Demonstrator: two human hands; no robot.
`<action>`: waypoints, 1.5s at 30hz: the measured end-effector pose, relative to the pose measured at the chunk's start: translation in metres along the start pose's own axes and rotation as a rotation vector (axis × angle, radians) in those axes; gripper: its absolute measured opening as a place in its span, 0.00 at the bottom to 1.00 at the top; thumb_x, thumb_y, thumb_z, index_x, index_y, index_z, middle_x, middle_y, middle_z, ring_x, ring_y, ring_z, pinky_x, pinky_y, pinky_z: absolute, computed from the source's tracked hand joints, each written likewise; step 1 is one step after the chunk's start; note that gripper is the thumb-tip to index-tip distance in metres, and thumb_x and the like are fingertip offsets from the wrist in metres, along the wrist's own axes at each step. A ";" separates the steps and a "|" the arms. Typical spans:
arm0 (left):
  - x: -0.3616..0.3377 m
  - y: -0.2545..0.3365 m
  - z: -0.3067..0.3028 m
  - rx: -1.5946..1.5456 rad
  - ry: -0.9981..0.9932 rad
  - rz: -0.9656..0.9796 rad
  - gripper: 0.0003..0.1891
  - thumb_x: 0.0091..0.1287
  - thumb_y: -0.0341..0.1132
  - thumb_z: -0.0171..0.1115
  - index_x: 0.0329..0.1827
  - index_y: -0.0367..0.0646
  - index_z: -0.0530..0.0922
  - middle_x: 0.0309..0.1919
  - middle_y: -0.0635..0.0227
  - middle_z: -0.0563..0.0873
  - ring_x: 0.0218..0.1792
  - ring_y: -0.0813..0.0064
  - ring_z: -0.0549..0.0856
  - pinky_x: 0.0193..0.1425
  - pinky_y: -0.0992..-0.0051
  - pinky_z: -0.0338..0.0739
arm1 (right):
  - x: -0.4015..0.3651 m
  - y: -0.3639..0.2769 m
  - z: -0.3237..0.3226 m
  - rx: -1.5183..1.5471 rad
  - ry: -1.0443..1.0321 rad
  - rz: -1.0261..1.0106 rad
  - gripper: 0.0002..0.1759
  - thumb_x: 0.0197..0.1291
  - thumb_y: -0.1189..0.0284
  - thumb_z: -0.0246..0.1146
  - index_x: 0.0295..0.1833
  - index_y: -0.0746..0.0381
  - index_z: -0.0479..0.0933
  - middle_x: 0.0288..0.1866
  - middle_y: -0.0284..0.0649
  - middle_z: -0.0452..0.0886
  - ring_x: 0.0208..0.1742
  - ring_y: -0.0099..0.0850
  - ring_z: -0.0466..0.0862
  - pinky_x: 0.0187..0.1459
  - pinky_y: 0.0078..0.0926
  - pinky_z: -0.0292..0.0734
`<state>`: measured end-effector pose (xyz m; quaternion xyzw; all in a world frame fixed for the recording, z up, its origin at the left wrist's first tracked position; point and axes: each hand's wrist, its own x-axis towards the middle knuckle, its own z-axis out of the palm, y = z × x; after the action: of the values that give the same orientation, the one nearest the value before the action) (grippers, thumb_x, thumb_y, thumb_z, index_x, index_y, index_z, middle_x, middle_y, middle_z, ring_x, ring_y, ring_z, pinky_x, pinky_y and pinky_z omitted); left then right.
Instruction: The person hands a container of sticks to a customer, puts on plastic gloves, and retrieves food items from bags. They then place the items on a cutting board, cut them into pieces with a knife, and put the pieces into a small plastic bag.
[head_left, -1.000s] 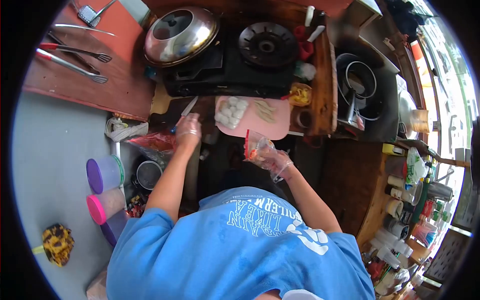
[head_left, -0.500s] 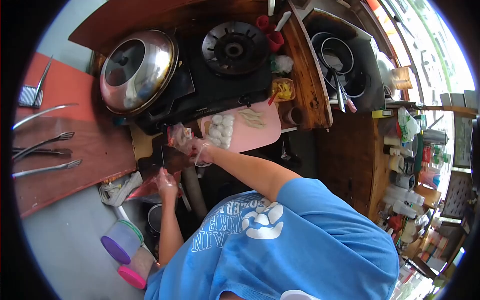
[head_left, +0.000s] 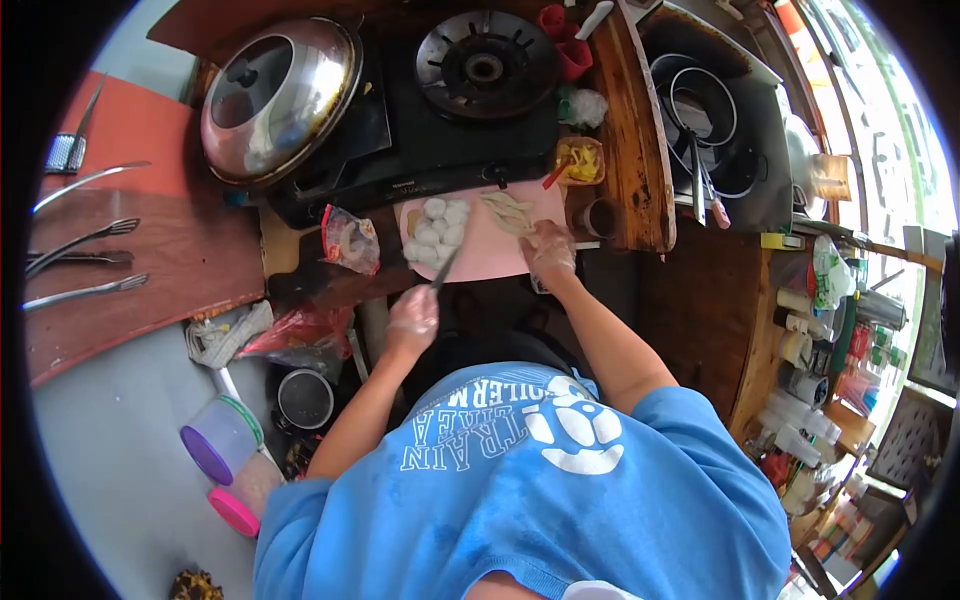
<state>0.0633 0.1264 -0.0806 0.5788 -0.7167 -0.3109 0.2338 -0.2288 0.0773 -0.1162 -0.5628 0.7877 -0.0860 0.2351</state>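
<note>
left hand [head_left: 414, 313] clasps a knife [head_left: 446, 269]; right hand [head_left: 550, 252] (its grip i cannot tell) is beside pale strips [head_left: 507, 212].

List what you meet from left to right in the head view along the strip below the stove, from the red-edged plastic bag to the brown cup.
Red-edged plastic bag → white balls → pale green strips → right hand → brown cup.

Glare whitens the far right, and the domed lid [head_left: 312, 112] gleams.
</note>
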 end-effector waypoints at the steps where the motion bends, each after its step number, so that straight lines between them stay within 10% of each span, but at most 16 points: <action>1: 0.006 0.000 0.021 0.011 -0.060 0.023 0.09 0.67 0.31 0.59 0.48 0.41 0.79 0.36 0.51 0.85 0.36 0.44 0.85 0.39 0.49 0.78 | 0.005 -0.001 0.002 0.000 -0.015 -0.002 0.22 0.59 0.61 0.69 0.55 0.61 0.79 0.53 0.50 0.84 0.59 0.49 0.81 0.63 0.44 0.75; 3: 0.022 0.016 0.051 0.162 -0.126 0.012 0.25 0.65 0.32 0.59 0.67 0.47 0.72 0.36 0.51 0.86 0.34 0.46 0.86 0.38 0.50 0.79 | 0.018 -0.002 0.011 0.014 -0.174 0.072 0.21 0.59 0.61 0.70 0.54 0.60 0.82 0.52 0.51 0.85 0.56 0.48 0.83 0.60 0.43 0.77; 9: 0.051 0.048 0.070 0.272 -0.300 -0.230 0.36 0.63 0.32 0.61 0.78 0.54 0.63 0.39 0.47 0.88 0.35 0.45 0.88 0.42 0.49 0.82 | 0.007 0.008 0.030 0.172 -0.180 -0.188 0.16 0.59 0.60 0.70 0.43 0.62 0.86 0.41 0.50 0.87 0.51 0.45 0.84 0.54 0.41 0.79; 19: 0.040 0.040 0.090 0.435 -0.327 -0.109 0.35 0.66 0.30 0.57 0.79 0.51 0.62 0.44 0.50 0.88 0.41 0.48 0.89 0.45 0.52 0.84 | 0.016 0.031 0.056 0.286 -0.420 -0.142 0.16 0.60 0.58 0.65 0.42 0.58 0.89 0.42 0.48 0.88 0.51 0.47 0.84 0.57 0.43 0.77; 21: 0.042 0.042 0.096 0.522 -0.373 -0.148 0.34 0.67 0.30 0.56 0.79 0.48 0.62 0.43 0.52 0.88 0.41 0.49 0.89 0.46 0.53 0.84 | 0.016 0.032 0.058 0.338 -0.422 -0.125 0.19 0.64 0.55 0.66 0.41 0.61 0.89 0.30 0.47 0.88 0.34 0.41 0.87 0.50 0.37 0.80; 25: 0.041 0.033 0.112 0.513 -0.362 -0.146 0.33 0.68 0.30 0.56 0.79 0.47 0.63 0.43 0.54 0.88 0.40 0.51 0.89 0.45 0.54 0.84 | 0.011 0.026 0.050 0.111 -0.218 -0.348 0.21 0.64 0.53 0.64 0.40 0.60 0.89 0.30 0.45 0.88 0.36 0.42 0.87 0.50 0.39 0.79; 31: 0.050 0.036 0.109 0.438 -0.324 -0.190 0.34 0.65 0.27 0.58 0.78 0.47 0.65 0.41 0.50 0.87 0.40 0.47 0.88 0.42 0.52 0.82 | 0.001 0.019 0.048 0.189 -0.252 -0.245 0.22 0.64 0.52 0.64 0.38 0.61 0.89 0.30 0.44 0.88 0.33 0.41 0.87 0.46 0.37 0.80; 33: 0.039 0.027 0.116 0.366 -0.031 0.020 0.34 0.64 0.26 0.59 0.77 0.46 0.67 0.38 0.48 0.87 0.36 0.47 0.88 0.40 0.51 0.82 | 0.001 0.016 0.051 0.317 -0.344 -0.110 0.21 0.64 0.54 0.64 0.38 0.62 0.88 0.25 0.43 0.87 0.27 0.35 0.87 0.38 0.32 0.81; 39: 0.035 0.039 0.122 0.509 -0.351 -0.155 0.33 0.68 0.29 0.55 0.79 0.47 0.62 0.38 0.54 0.88 0.36 0.49 0.89 0.37 0.52 0.84 | 0.004 0.016 0.060 0.401 -0.342 -0.052 0.20 0.64 0.57 0.66 0.38 0.65 0.88 0.23 0.40 0.86 0.23 0.27 0.85 0.32 0.27 0.81; 45: 0.034 0.024 0.137 0.436 -0.225 -0.034 0.32 0.65 0.28 0.57 0.75 0.47 0.66 0.33 0.52 0.87 0.33 0.48 0.89 0.36 0.51 0.83 | 0.001 0.004 0.038 0.461 -0.407 0.067 0.21 0.62 0.57 0.65 0.34 0.65 0.88 0.24 0.45 0.86 0.25 0.33 0.87 0.37 0.29 0.82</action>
<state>-0.0558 0.1201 -0.1596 0.5893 -0.7785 -0.2154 0.0166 -0.2143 0.0829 -0.1513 -0.4743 0.7021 -0.1401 0.5123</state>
